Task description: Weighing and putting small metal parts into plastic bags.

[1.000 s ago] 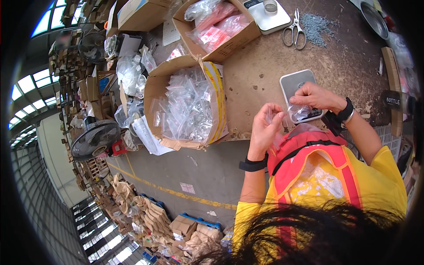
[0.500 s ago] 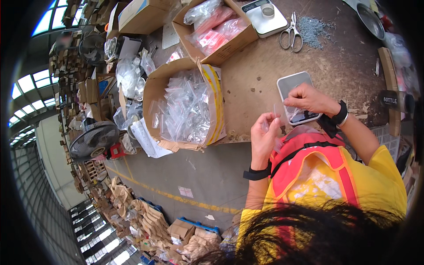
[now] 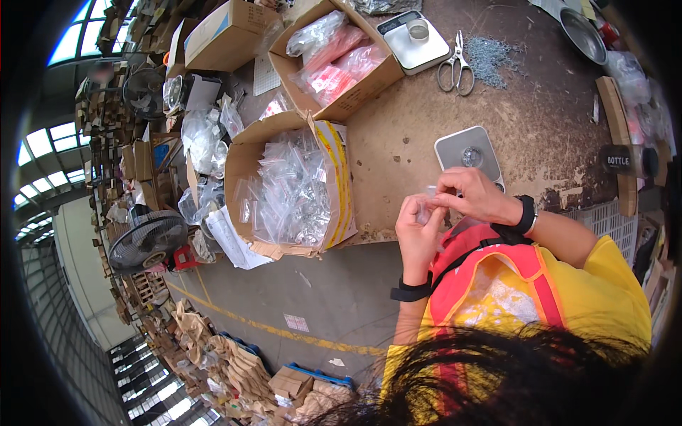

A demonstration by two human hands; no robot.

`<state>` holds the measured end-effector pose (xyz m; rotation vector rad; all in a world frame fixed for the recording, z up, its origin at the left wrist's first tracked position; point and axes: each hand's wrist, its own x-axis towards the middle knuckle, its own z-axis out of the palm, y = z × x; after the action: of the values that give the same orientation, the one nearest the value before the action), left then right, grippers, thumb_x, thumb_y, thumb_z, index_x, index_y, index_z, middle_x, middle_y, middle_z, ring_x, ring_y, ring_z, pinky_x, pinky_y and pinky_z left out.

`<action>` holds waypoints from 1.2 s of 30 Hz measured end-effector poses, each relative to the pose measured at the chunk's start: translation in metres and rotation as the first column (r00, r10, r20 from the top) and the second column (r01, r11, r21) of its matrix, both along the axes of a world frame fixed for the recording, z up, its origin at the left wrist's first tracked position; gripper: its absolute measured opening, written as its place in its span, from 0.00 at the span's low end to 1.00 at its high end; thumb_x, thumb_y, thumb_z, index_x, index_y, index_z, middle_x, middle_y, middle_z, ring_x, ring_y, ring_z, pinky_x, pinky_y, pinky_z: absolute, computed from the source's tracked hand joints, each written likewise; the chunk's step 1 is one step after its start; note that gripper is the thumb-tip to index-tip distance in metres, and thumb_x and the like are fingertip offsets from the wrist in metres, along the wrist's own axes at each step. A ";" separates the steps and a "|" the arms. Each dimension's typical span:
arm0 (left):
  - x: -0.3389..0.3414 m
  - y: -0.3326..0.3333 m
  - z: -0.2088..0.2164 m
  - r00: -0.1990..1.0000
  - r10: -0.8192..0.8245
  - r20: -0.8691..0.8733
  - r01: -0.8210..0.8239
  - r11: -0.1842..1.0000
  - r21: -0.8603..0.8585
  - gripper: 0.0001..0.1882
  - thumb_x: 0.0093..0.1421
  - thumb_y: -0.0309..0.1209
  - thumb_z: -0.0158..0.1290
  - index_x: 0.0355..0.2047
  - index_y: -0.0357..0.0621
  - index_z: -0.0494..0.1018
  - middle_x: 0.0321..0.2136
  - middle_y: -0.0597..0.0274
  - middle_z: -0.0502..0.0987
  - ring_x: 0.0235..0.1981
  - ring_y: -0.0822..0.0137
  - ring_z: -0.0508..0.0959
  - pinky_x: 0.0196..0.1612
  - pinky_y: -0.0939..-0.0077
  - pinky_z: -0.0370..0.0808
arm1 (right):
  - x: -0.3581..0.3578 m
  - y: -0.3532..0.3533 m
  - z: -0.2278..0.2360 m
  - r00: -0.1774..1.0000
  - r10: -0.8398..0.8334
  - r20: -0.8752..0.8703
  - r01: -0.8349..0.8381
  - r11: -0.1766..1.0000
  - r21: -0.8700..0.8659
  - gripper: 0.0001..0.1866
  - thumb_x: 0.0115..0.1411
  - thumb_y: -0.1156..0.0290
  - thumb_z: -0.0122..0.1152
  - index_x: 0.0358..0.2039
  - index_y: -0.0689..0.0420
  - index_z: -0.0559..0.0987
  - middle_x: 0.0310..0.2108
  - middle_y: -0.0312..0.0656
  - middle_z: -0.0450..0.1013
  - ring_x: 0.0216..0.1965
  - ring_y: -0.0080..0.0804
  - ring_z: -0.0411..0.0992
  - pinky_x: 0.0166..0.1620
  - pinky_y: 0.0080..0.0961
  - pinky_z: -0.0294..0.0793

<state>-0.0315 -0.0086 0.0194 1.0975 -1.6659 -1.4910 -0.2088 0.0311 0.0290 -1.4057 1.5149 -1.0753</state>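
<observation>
My left hand (image 3: pixel 418 238) is closed around a small clear plastic bag (image 3: pixel 424 211) above the table's front edge. My right hand (image 3: pixel 477 197) meets it there, thumb and fingers pinched at the top of the same bag. Just beyond the right hand lies a small digital scale (image 3: pixel 447 150), partly covered by that hand. On its plate sits a small round, greyish shiny heap (image 3: pixel 471 156), too small to make out exactly. To the left of my hands stands an open carton (image 3: pixel 339 192) full of small clear zip bags (image 3: pixel 284 186).
Scissors (image 3: pixel 456 71) and a pile of small grey screws or nails (image 3: pixel 490 60) lie farther back. Beside them is a white scale (image 3: pixel 415 50) with a metal cup. Another carton (image 3: pixel 355 99) holds red and clear bags. A metal bowl (image 3: pixel 584 35) stands far right.
My right hand has moved from over the scale to the left, joining the left hand at the bag. The greyish heap on the scale is now uncovered.
</observation>
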 end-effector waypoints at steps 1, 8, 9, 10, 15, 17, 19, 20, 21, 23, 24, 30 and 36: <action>0.002 0.000 -0.001 1.000 0.002 0.001 -0.002 1.000 0.002 0.06 0.61 0.22 0.64 0.33 0.36 0.76 0.34 0.69 0.76 0.26 0.80 0.69 0.27 0.84 0.66 | -0.001 0.002 -0.002 1.000 -0.012 -0.023 0.011 1.000 -0.023 0.11 0.58 0.67 0.69 0.30 0.60 0.78 0.25 0.45 0.74 0.30 0.43 0.74 0.35 0.36 0.72; 0.027 -0.014 -0.015 0.931 0.358 0.063 -0.360 0.885 0.295 0.04 0.64 0.25 0.60 0.34 0.37 0.77 0.33 0.69 0.76 0.29 0.80 0.71 0.31 0.83 0.68 | -0.042 0.017 -0.011 0.965 0.059 -0.255 -0.057 0.998 0.014 0.16 0.52 0.67 0.73 0.37 0.59 0.76 0.37 0.45 0.74 0.44 0.44 0.73 0.46 0.37 0.72; 0.027 -0.017 -0.016 0.890 0.417 0.181 -0.441 0.890 0.118 0.05 0.64 0.26 0.60 0.34 0.36 0.77 0.32 0.70 0.76 0.32 0.78 0.74 0.35 0.81 0.73 | -0.051 0.020 -0.015 0.964 0.063 -0.259 -0.061 0.998 0.015 0.16 0.52 0.67 0.73 0.37 0.59 0.76 0.37 0.45 0.74 0.44 0.44 0.73 0.46 0.37 0.72; 0.028 -0.018 -0.015 0.887 0.416 0.199 -0.426 0.905 0.004 0.05 0.65 0.26 0.59 0.34 0.36 0.77 0.28 0.65 0.78 0.31 0.74 0.77 0.35 0.76 0.75 | -0.056 0.023 -0.019 0.914 -0.084 -0.398 0.048 0.994 -0.098 0.24 0.49 0.67 0.76 0.44 0.58 0.75 0.44 0.47 0.72 0.49 0.47 0.71 0.51 0.39 0.70; 0.021 -0.017 -0.028 0.847 0.386 0.365 -0.309 0.917 -0.251 0.05 0.63 0.26 0.59 0.36 0.36 0.76 0.30 0.53 0.79 0.31 0.59 0.80 0.38 0.66 0.76 | -0.062 0.028 -0.061 0.804 -0.134 -0.580 0.122 0.991 -0.061 0.40 0.43 0.67 0.79 0.56 0.57 0.69 0.56 0.51 0.67 0.60 0.53 0.63 0.63 0.45 0.63; 0.012 -0.014 -0.029 0.850 0.377 0.367 -0.283 0.915 -0.287 0.06 0.62 0.25 0.59 0.36 0.36 0.75 0.31 0.49 0.78 0.32 0.54 0.80 0.39 0.63 0.76 | -0.066 0.031 -0.087 0.799 -0.131 -0.588 0.108 0.991 -0.074 0.38 0.44 0.67 0.78 0.55 0.58 0.69 0.54 0.51 0.68 0.59 0.52 0.65 0.62 0.44 0.65; 0.005 -0.011 -0.033 0.852 0.346 0.394 -0.230 0.922 -0.311 0.06 0.62 0.24 0.59 0.36 0.36 0.73 0.31 0.50 0.77 0.32 0.51 0.79 0.38 0.61 0.76 | -0.065 0.026 -0.090 0.801 -0.121 -0.587 0.085 0.992 -0.088 0.36 0.45 0.68 0.77 0.54 0.59 0.70 0.53 0.51 0.69 0.58 0.52 0.66 0.61 0.43 0.66; 0.001 -0.011 -0.036 0.866 0.331 0.374 -0.216 0.924 -0.317 0.06 0.62 0.24 0.58 0.35 0.36 0.72 0.31 0.49 0.75 0.33 0.48 0.78 0.37 0.59 0.75 | -0.064 0.027 -0.090 0.846 -0.110 -0.522 0.074 0.993 -0.089 0.34 0.47 0.69 0.76 0.53 0.59 0.70 0.50 0.51 0.70 0.55 0.51 0.68 0.59 0.43 0.68; 0.000 -0.010 -0.040 0.862 0.337 0.378 -0.220 0.922 -0.319 0.06 0.62 0.24 0.58 0.35 0.36 0.72 0.31 0.49 0.75 0.33 0.48 0.78 0.37 0.59 0.75 | -0.061 0.028 -0.088 0.887 -0.096 -0.453 0.063 0.994 -0.088 0.32 0.49 0.69 0.74 0.53 0.60 0.70 0.48 0.50 0.71 0.52 0.51 0.70 0.57 0.42 0.70; -0.004 -0.008 -0.045 0.878 0.320 0.357 -0.175 0.907 -0.383 0.06 0.62 0.23 0.58 0.36 0.36 0.71 0.32 0.47 0.75 0.33 0.47 0.78 0.38 0.58 0.75 | -0.043 0.026 -0.070 0.937 -0.102 -0.333 0.078 0.993 -0.084 0.32 0.50 0.70 0.73 0.54 0.60 0.69 0.46 0.51 0.71 0.50 0.51 0.71 0.56 0.41 0.71; -0.006 -0.008 -0.050 0.884 0.335 0.325 -0.187 0.892 -0.411 0.07 0.62 0.24 0.59 0.35 0.36 0.71 0.30 0.49 0.75 0.31 0.49 0.77 0.36 0.60 0.74 | -0.034 0.025 -0.058 0.970 -0.112 -0.215 0.098 0.992 -0.076 0.32 0.51 0.70 0.72 0.55 0.60 0.69 0.45 0.51 0.72 0.48 0.51 0.72 0.54 0.41 0.71; -0.016 -0.002 -0.057 0.906 0.268 0.328 -0.108 0.895 -0.434 0.07 0.62 0.23 0.58 0.36 0.36 0.71 0.31 0.48 0.74 0.32 0.47 0.76 0.36 0.58 0.74 | -0.022 0.023 -0.038 0.959 -0.068 -0.275 0.024 0.987 -0.161 0.37 0.51 0.71 0.72 0.60 0.59 0.66 0.46 0.51 0.71 0.53 0.52 0.71 0.55 0.38 0.73; -0.018 0.003 -0.055 0.920 0.208 0.331 -0.035 0.887 -0.461 0.06 0.61 0.21 0.56 0.37 0.36 0.71 0.34 0.47 0.73 0.35 0.43 0.76 0.36 0.55 0.74 | -0.012 0.028 -0.027 0.989 -0.077 -0.127 0.071 0.996 -0.052 0.36 0.51 0.67 0.76 0.58 0.61 0.70 0.45 0.50 0.74 0.47 0.50 0.74 0.50 0.36 0.75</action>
<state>-0.0497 -0.0060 -0.0356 1.2435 -2.0208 -0.7787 -0.2212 0.0587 0.0021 -1.4862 1.6549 -1.0889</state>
